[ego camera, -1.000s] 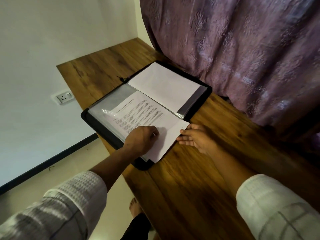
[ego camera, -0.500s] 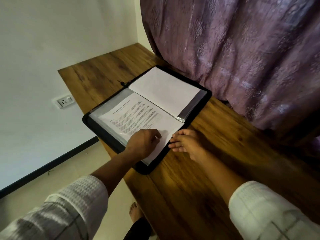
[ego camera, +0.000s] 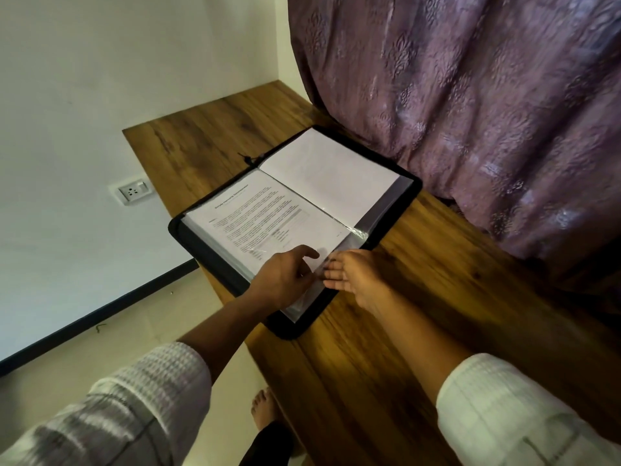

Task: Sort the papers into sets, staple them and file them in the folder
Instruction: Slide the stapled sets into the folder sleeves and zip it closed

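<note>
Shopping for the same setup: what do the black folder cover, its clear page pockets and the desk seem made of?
Black folder cover: matte, probably fabric or faux leather; too dark to tell. Clear page pocket: thin glossy plastic, crinkled with glare. Brown desk top: wood-grain, possibly laminate, slight sheen.

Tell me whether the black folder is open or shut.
Open. The folder lies spread flat on the table, a printed sheet on one half and a blank sheet on the other.

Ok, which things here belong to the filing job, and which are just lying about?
Job: black folder, printed sheet, blank sheet, left hand, right hand.
Lying about: wall socket, purple curtain.
</note>
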